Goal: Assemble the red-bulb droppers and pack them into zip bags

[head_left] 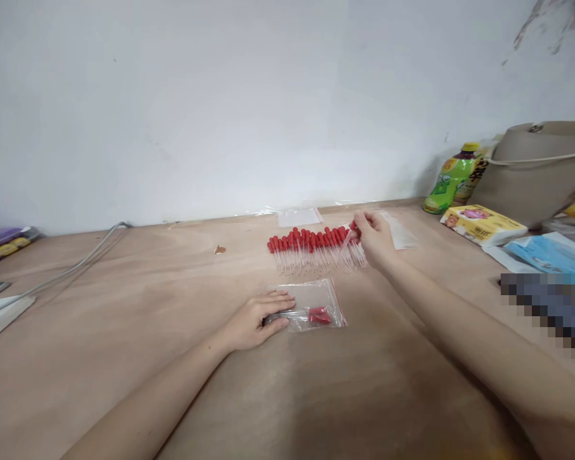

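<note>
My left hand lies with fingers stretched over the left end of a clear zip-lock bag, its thumb along the near edge. Inside that bag are glass droppers with red rubber bulbs; their left ends are hidden under the hand. Farther back, a row of several red-bulbed droppers lies side by side, clear tubes toward me. At the row's right end my right hand pinches a dropper near its red bulb, the tube slanting down to the left.
Flat clear bags lie behind the row and to the right of it. A green drink bottle, a yellow tissue pack, a beige bag and a blue packet stand at right. A grey cable crosses the left side.
</note>
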`<state>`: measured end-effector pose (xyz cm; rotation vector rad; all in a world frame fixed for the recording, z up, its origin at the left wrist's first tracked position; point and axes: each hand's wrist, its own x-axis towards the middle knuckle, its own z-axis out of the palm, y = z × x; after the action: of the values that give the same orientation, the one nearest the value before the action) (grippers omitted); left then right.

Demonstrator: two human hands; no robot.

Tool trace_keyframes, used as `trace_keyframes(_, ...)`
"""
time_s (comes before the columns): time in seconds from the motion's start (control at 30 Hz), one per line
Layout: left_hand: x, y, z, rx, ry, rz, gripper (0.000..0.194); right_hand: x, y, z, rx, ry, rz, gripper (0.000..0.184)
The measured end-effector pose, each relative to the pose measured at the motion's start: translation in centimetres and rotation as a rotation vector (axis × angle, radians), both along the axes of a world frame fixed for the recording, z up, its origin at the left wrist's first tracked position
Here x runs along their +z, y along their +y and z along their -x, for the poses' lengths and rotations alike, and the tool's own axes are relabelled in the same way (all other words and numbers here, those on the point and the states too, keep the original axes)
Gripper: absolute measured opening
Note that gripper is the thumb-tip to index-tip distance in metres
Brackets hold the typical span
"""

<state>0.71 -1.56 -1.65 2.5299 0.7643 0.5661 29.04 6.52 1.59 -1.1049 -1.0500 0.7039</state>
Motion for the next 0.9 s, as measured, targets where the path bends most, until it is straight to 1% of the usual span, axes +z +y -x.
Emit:
trace_keyframes(0.1, 0.1, 0.0, 0.0, -0.003, -0.003, 0.002, 0.037, -2.1, -3.4, -0.9, 0.003, 0.105, 0.090, 0.038)
trace_keyframes(0.17, 0.1, 0.0, 0.0, -0.003, 0.000, 0.002, 0.038, -3.7, -5.2, -1.0, 0.015, 0.225, 0.135, 0.035)
trace_keyframes(0.27, 0.1, 0.0, -0.1, -0.001, 0.010, -0.007, 0.039, -5.3, -6.7, -0.6, 0.087, 0.350, 0.189, 0.033)
trace_keyframes(0.33, 0.1, 0.0, -0.1, 0.008, 0.019, -0.009, 0.040, -5.6, -7.1, -0.3, 0.165, 0.344, 0.243, 0.032)
trace_keyframes(0.43, 0.2, -0.1, -0.1, 0.025, 0.030, -0.014, 0.042, -5.3, -7.5, -0.4, 0.340, 0.217, 0.323, 0.033)
trace_keyframes(0.53, 0.2, -0.2, -0.1, 0.039, 0.062, -0.028, 0.044, -4.8, -7.6, -1.5, 0.466, -0.027, 0.321, 0.034)
trace_keyframes(0.6, 0.2, -0.2, -0.1, 0.047, 0.087, -0.032, 0.045, -4.6, -7.5, -2.5, 0.494, -0.183, 0.293, 0.034)
trace_keyframes(0.63, 0.2, -0.2, -0.1, 0.050, 0.095, -0.033, 0.045, -4.6, -7.4, -2.9, 0.494, -0.228, 0.286, 0.034)
trace_keyframes(0.77, 0.1, -0.1, 0.0, 0.048, 0.097, -0.034, 0.046, -4.7, -7.1, -3.7, 0.458, -0.218, 0.293, 0.036)
trace_keyframes(0.83, 0.1, -0.1, 0.0, 0.049, 0.093, -0.032, 0.046, -4.7, -7.2, -3.4, 0.494, -0.262, 0.324, 0.036)
trace_keyframes(0.9, 0.1, -0.1, 0.0, 0.051, 0.091, -0.032, 0.046, -4.7, -7.6, -2.9, 0.555, -0.363, 0.323, 0.034)
